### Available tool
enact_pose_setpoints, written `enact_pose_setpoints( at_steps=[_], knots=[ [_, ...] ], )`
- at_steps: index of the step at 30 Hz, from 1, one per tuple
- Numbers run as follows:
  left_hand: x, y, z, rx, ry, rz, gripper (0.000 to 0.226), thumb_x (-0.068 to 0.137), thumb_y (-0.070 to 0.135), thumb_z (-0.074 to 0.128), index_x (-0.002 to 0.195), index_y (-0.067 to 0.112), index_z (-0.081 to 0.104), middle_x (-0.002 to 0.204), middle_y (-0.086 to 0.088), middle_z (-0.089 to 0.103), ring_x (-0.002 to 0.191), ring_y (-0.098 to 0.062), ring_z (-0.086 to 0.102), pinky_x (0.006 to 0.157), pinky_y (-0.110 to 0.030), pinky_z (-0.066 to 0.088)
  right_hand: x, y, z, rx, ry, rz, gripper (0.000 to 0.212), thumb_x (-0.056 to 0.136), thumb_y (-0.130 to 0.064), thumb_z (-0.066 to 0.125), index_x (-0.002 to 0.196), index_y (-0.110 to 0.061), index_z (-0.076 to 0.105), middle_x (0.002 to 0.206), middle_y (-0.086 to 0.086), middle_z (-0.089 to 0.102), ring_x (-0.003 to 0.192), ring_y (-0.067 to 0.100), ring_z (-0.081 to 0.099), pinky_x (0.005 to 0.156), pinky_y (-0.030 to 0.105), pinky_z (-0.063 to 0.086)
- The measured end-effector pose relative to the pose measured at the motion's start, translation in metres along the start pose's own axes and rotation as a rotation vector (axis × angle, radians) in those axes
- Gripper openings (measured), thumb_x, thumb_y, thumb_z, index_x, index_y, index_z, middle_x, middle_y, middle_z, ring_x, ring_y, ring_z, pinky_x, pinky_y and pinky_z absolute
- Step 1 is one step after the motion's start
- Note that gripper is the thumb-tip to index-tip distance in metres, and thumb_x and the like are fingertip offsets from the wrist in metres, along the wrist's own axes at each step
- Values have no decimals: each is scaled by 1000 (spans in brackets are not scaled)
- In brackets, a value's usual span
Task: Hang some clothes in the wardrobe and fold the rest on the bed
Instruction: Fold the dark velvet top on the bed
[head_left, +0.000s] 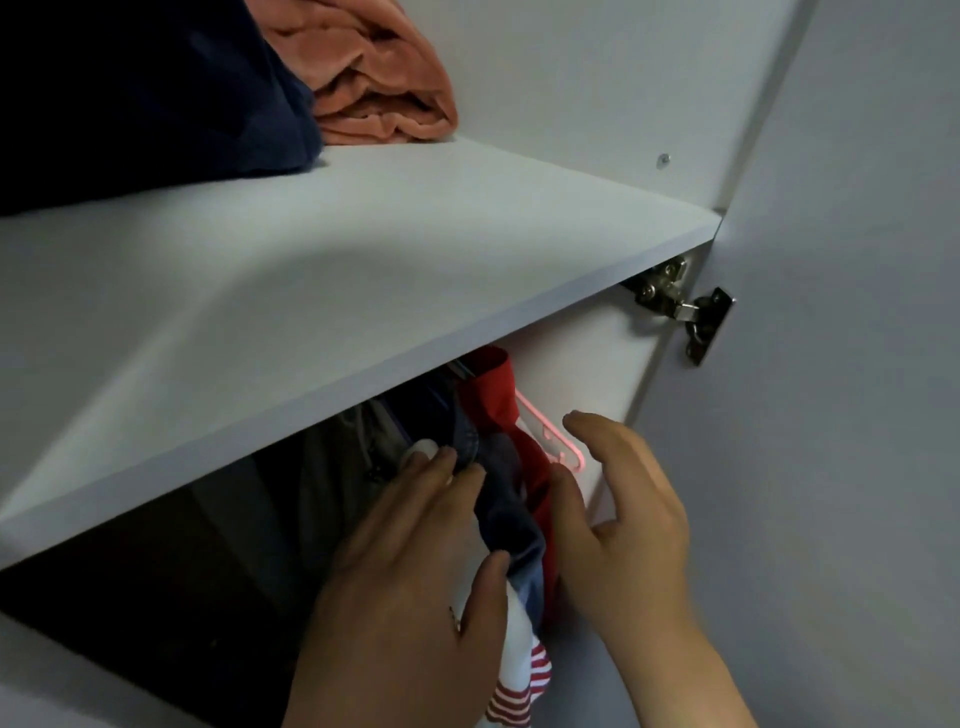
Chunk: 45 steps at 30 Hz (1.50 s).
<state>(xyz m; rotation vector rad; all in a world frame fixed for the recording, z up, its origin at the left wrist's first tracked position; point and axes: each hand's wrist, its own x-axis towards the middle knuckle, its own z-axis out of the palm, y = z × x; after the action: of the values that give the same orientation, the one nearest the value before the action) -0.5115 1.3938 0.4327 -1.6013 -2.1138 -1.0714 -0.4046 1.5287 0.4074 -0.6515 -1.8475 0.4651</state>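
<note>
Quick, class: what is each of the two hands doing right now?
Left hand: pinches the dark blue garment between thumb and fingers.
Right hand: open, fingers spread beside the pink hanger, holding nothing.

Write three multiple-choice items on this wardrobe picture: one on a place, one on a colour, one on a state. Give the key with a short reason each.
1. Where does the folded orange cloth lie?
A. on the shelf above the hanging clothes
B. under the shelf
C. in a hand

2. What colour is the hanger beside the red garment?
A. black
B. pink
C. green

3. How is the right hand?
A. clenched in a fist
B. open, fingers spread
C. out of sight

Key:
1 A, it rests on the shelf beside a dark blue cloth.
2 B, its arm shows pink against the white wall.
3 B, its fingers are spread beside the hanger, while the left hand holds the dark garment.
</note>
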Motion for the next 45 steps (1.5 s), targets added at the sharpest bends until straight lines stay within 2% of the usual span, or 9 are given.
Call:
enact_pose_setpoints(
  at_steps=[5,9,17,21,25,30,35,39,45],
  knots=[
    [-19,-23,32,-69,40,-39,54,84,44,51,134,25,50,139,1,57,130,-12,46,103,-25,37,-23,16,25,-14,-50,12,42,85,-12,64,122,-30,59,119,-36,48,112,-7,51,99,8,36],
    [-35,-46,51,-9,32,-87,57,85,42,51,131,10,61,136,1,56,129,-14,44,110,-12,22,-47,35,43,-56,-37,0,40,81,-13,68,121,-20,63,117,-20,57,110,-2,51,100,8,35],
    [-103,-71,89,113,90,-55,55,85,41,50,131,12,60,137,-5,60,130,-20,51,107,-28,33,-113,73,79,38,-60,-51,34,85,-17,66,119,-19,62,114,-15,60,106,6,57,96,19,44],
    [-165,-71,105,135,144,-83,53,87,38,50,130,11,61,133,-4,62,129,-13,44,112,-13,20,-167,80,98,98,28,-16,40,83,-20,66,122,-10,66,135,6,60,127,15,52,110,26,35],
    [-253,-57,113,189,159,-226,57,86,45,46,132,15,60,134,0,62,128,-13,47,110,-11,19,-223,67,77,160,-19,108,48,88,-21,69,135,-21,58,160,0,31,148,16,28,118,30,24],
    [-341,-6,92,266,277,-424,64,86,59,41,145,36,44,144,26,38,129,17,18,108,-14,15,-288,54,15,251,-265,-50,50,92,-21,66,139,-27,53,156,-10,34,146,7,26,120,38,29],
    [-403,37,65,369,299,-473,55,95,45,54,147,36,41,152,20,36,140,7,23,110,-14,17,-327,36,-36,291,-421,-247,47,93,-26,64,139,-31,52,143,-24,35,136,-9,25,108,-1,9],
    [-443,54,43,434,321,-524,55,94,43,56,146,36,41,151,20,38,142,-2,32,112,-19,21,-348,21,-52,313,-547,-323,49,96,-31,61,142,-36,46,143,-27,33,140,-5,25,111,8,15],
    [-477,61,25,495,358,-570,52,94,46,55,144,38,43,134,34,29,133,15,20,99,0,11,-369,3,-42,401,-668,-408,51,96,-34,59,142,-44,41,143,-36,25,131,-23,15,97,-8,8]
  ],
)
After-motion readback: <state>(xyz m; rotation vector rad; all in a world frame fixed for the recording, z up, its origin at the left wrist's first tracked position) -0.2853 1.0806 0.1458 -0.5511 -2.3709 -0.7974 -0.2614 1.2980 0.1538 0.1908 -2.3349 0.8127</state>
